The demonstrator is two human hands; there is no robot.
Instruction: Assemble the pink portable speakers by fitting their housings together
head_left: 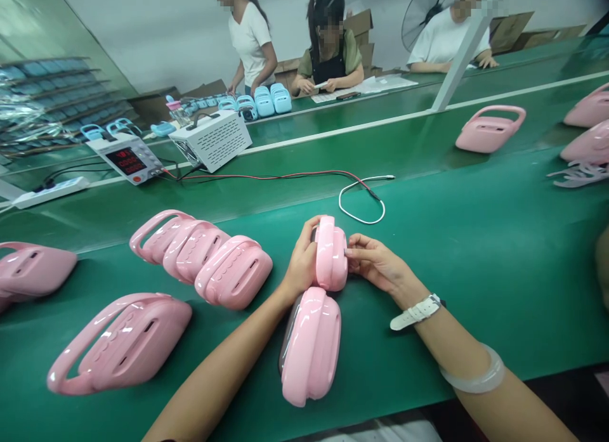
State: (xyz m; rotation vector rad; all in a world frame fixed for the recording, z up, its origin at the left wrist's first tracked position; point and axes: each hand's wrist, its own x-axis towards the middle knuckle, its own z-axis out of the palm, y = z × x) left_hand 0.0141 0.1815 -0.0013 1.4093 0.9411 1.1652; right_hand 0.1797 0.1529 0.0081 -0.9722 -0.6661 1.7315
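My left hand (301, 264) and my right hand (375, 263) hold a pink plastic shell (330, 252) upright on the green belt (476, 264), one hand on each side of it. My right wrist wears a white watch. A second pink shell (311, 344) lies flat just in front of the held one, between my forearms. To the left, three pink shells (204, 255) lean in a row, and a larger one (121, 340) lies nearer me.
A white cable loop (361, 204) and red wires lie beyond my hands. A power supply with red digits (126, 158) and a white box (212, 139) stand at back left. More pink shells (490, 130) sit at right. Three people work at the far bench.
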